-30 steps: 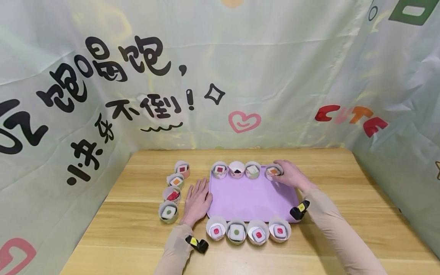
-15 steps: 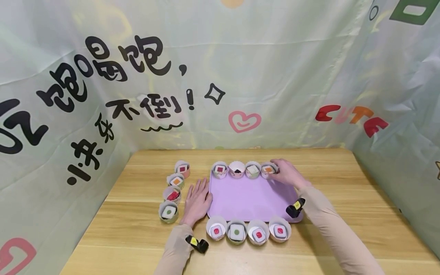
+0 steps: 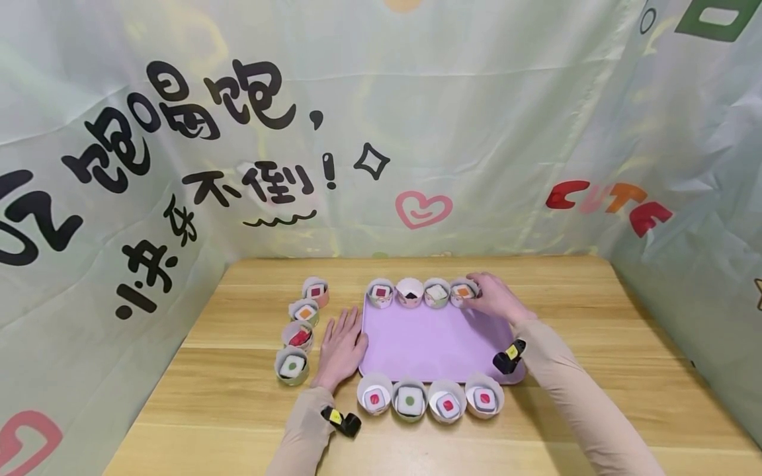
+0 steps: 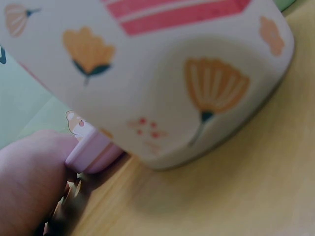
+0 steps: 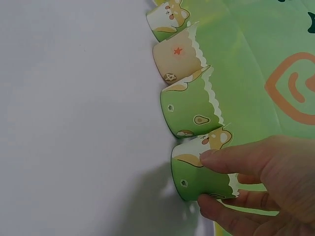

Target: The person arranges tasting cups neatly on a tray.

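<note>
My right hand point(image 3: 497, 296) grips a paper baking cup point(image 5: 189, 184) by its side, thumb on one face and fingers at the other. That cup, green with a dog print, stands at the right end of a row along the far side of the purple tray point(image 3: 434, 344). Inside it sits a white square piece with an orange centre point(image 3: 463, 291), like a sushi roll. Against its left side stands another green cup point(image 5: 189, 108). My left hand point(image 3: 340, 350) rests flat on the table at the tray's left edge, fingers straight, holding nothing.
Several filled cups point(image 3: 448, 415) line the tray's near edge. More cups point(image 3: 292, 377) form a slanting column left of my left hand. A flower-printed cup point(image 4: 152, 83) looms large in the left wrist view. Printed cloth point(image 3: 476, 132) closes off the table's back and sides.
My right hand has slid the orange-centred cup left along the tray, closing the gap to the row. In the last half second it has barely moved. My left hand stays put.
</note>
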A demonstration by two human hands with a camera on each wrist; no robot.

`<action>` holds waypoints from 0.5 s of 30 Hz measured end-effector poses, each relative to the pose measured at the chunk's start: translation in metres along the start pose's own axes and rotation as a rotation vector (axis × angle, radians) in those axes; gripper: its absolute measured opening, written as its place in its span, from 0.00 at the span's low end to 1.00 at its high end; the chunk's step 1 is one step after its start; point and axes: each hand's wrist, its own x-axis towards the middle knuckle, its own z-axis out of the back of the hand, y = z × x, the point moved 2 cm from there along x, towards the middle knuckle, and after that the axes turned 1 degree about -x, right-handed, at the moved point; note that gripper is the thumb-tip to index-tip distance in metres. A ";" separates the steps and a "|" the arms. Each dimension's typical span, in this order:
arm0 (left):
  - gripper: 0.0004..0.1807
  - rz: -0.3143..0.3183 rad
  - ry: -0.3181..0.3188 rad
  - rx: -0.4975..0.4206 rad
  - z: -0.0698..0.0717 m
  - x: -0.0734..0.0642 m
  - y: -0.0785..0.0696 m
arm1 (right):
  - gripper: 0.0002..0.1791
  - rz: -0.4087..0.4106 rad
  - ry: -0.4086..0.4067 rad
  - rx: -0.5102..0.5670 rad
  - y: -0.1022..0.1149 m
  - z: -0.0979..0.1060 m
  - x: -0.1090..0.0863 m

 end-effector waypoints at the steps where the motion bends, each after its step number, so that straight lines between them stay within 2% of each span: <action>1: 0.30 0.000 -0.001 0.002 0.000 0.000 0.000 | 0.34 0.001 0.000 0.000 0.000 0.000 0.000; 15: 0.30 -0.003 -0.007 0.008 -0.001 0.000 0.001 | 0.45 -0.044 0.012 0.041 0.002 0.003 -0.006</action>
